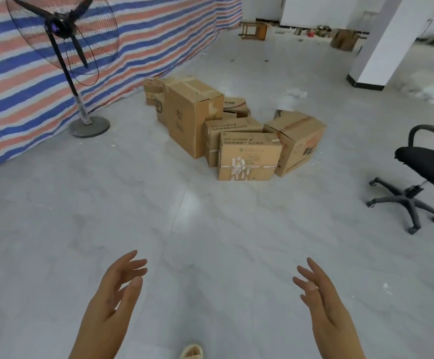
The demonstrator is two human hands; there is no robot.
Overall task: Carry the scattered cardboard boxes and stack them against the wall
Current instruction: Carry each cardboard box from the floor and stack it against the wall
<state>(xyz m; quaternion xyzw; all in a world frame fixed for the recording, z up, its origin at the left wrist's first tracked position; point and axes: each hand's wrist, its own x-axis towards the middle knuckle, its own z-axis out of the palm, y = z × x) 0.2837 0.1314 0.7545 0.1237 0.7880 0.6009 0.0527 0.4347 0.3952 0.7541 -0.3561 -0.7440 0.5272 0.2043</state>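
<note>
Two hands: left hand (112, 299) and right hand (322, 301) raised palms inward, fingers straight and spread, holding nothing.
Cardboard boxes (236, 136): clustered on the grey floor (159, 216) well ahead of the hands, touching one another; tallest box (190, 112) upright at the left, one box (298, 141) tilted at the right.
Behind boxes: striped tarp (133, 47).
Left: standing fan (63, 29).
Right: black office chair (425, 172).

Pale tiled floor (133, 203) carries clustered cardboard boxes (247, 156), a standing fan (89, 125), an office chair (412, 200).

Grey floor (133, 203), striped tarp (146, 40), fan (63, 27)
</note>
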